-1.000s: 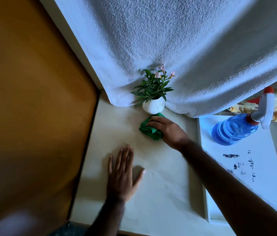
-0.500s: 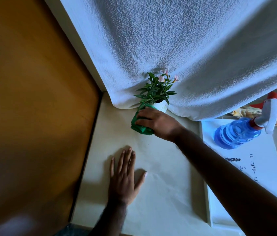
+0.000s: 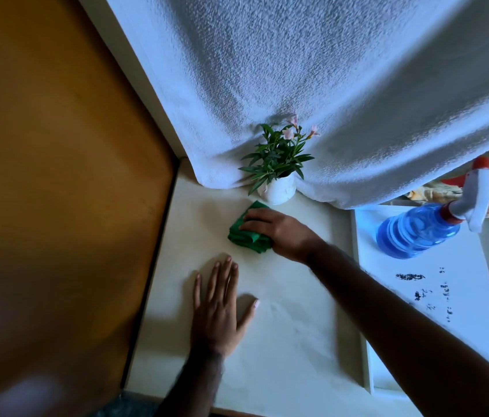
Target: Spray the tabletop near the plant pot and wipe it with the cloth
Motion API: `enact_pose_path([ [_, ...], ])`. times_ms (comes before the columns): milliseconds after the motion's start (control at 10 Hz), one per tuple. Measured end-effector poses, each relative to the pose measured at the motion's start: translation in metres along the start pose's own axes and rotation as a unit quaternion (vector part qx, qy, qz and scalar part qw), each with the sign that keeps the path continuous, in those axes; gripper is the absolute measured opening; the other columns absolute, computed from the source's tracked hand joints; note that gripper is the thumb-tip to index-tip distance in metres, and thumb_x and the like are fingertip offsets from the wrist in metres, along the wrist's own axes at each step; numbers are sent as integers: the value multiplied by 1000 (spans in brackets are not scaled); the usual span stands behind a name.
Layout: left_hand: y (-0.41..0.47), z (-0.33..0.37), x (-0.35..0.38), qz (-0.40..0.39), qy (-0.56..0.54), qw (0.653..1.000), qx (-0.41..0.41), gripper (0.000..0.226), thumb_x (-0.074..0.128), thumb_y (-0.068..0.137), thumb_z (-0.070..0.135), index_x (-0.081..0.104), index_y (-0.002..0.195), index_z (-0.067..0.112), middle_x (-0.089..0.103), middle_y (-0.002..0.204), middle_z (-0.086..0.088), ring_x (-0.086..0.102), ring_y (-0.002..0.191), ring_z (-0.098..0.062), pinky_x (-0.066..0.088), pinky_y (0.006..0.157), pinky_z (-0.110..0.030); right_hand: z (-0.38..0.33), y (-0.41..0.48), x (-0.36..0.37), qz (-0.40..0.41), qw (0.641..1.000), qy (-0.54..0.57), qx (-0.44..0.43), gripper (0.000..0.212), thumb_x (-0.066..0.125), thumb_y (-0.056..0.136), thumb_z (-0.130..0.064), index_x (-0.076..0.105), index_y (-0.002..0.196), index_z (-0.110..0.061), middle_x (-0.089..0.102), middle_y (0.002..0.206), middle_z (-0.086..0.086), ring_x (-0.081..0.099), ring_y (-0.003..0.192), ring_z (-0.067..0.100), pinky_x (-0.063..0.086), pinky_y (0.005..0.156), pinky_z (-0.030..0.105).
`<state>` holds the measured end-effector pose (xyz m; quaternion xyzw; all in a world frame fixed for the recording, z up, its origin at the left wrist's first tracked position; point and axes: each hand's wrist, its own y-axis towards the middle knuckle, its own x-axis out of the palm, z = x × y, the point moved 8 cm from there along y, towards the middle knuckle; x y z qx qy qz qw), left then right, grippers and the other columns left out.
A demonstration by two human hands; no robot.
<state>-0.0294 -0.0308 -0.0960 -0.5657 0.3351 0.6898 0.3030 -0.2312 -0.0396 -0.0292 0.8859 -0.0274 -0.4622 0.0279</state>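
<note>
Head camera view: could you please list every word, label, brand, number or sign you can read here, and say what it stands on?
No text can be read.
Dark marks on the white board beside the spray bottle: smudged, too blurred to tell whether they are writing.
Spray bottle: no label shows.
Plant pot, green cloth under the right hand, white towel: no writing.

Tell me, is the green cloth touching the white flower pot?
Cannot tell. In the head view the green cloth comes right up to the base of the white flower pot, its top corner at the pot's bottom edge, with no plain gap or contact showing.
</note>
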Motion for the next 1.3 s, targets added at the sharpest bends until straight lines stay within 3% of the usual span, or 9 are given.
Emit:
enact_pose_path([
  [300, 2, -1, 1, -31, -22, 999, -9, 83, 42, 99, 66, 34, 162, 13, 35, 171, -8, 35, 156, -27, 32, 125, -62, -19, -82, -33, 63, 992, -101, 51, 74, 52, 76, 25, 57, 141, -9, 56, 146, 16, 48, 139, 37, 42, 115, 50],
  [500, 4, 0, -4, -54, -37, 998, -13, 82, 50, 95, 62, 39, 159, 13, 36, 170, -9, 38, 155, -27, 33, 124, -63, -23, -191, -56, 112, 974, -137, 144, 61, 31, 86, 6, 56, 141, -5, 56, 145, 16, 49, 137, 36, 38, 118, 47],
  [700, 5, 2, -3, -38, -38, 998, -13, 81, 48, 97, 64, 37, 161, 15, 36, 170, -7, 35, 157, -24, 31, 125, -61, 4, -298, -39, 158, 928, -135, 309, 89, 51, 58, 36, 56, 139, 1, 56, 141, 25, 47, 137, 43, 46, 106, 62],
  [800, 5, 2, -2, -22, -34, 999, -9, 79, 43, 100, 66, 38, 160, 15, 38, 170, -7, 37, 156, -24, 31, 125, -62, 16, -318, -25, 122, 922, -137, 341, 83, 60, 68, 29, 47, 145, 2, 45, 151, 29, 37, 145, 43, 43, 108, 65],
  [900, 5, 3, 0, -39, -27, 999, -6, 79, 39, 102, 66, 37, 160, 13, 38, 169, -9, 37, 156, -25, 31, 125, -62, 19, -326, -6, 48, 922, -181, 339, 79, 70, 91, -14, 26, 156, -3, 20, 166, 19, 18, 155, 35, 29, 122, 56],
  [1000, 4, 5, 2, -57, -19, 998, -9, 80, 41, 99, 63, 40, 158, 10, 41, 167, -12, 40, 154, -28, 32, 124, -64, 20, -325, 0, 16, 920, -193, 342, 90, 44, 96, -62, 16, 159, -5, 7, 169, 14, 6, 157, 30, 16, 127, 49],
  [1100, 3, 14, -7, -116, -17, 993, -3, 92, 26, 96, 73, 48, 153, 3, 47, 162, -18, 49, 147, -37, 39, 119, -70, 15, -327, -3, -33, 916, -180, 356, 104, 31, 88, -78, 11, 160, -5, 1, 169, 15, -2, 157, 29, 15, 128, 48],
  [1200, 15, 17, -23, -193, -30, 981, 4, 135, -24, 69, 92, 27, 163, 9, 23, 175, -11, 28, 160, -29, 25, 127, -57, 0, -311, -21, -44, 927, -167, 332, 110, 39, 86, -82, 13, 160, -5, 0, 169, 12, -1, 157, 27, 18, 127, 47],
  [1300, 28, 25, -48, -190, -63, 980, 24, 137, -26, 66, 94, 21, 165, 11, 15, 177, -8, 15, 164, -23, 20, 132, -47, -32, -274, -53, -10, 953, -170, 250, 98, 41, 90, -75, 18, 160, -10, 4, 168, 3, 2, 157, 19, 23, 126, 44],
])
